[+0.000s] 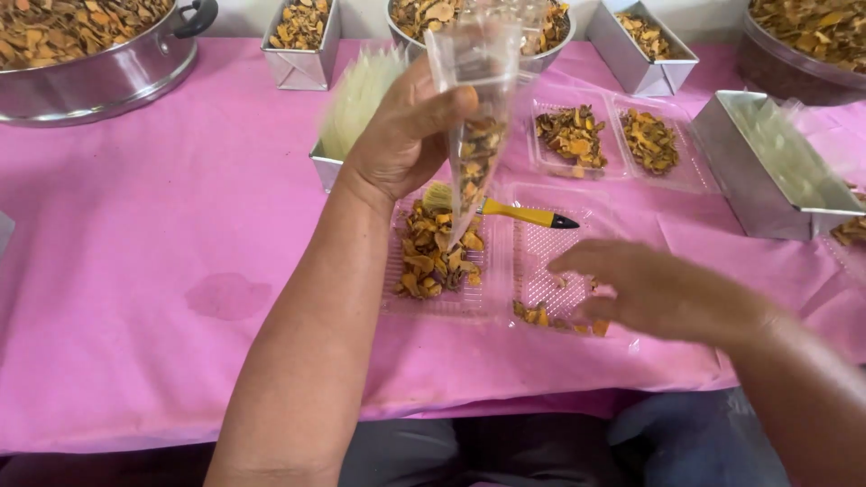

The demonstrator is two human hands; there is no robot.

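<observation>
My left hand holds up a clear cone-shaped plastic bag, partly filled with dried orange-brown slices, its tip pointing down over a clear plastic tray. The tray's left half holds a pile of dried slices; its right half has only a few pieces along the near edge. My right hand hovers blurred over that right half, fingers spread, holding nothing. A small brush with a yellow and black handle lies across the tray's far edge.
A second clear tray with two heaps of slices lies behind. Metal rectangular tins and large metal pots of slices ring the pink tablecloth. A tin with pale bags stands behind my left hand.
</observation>
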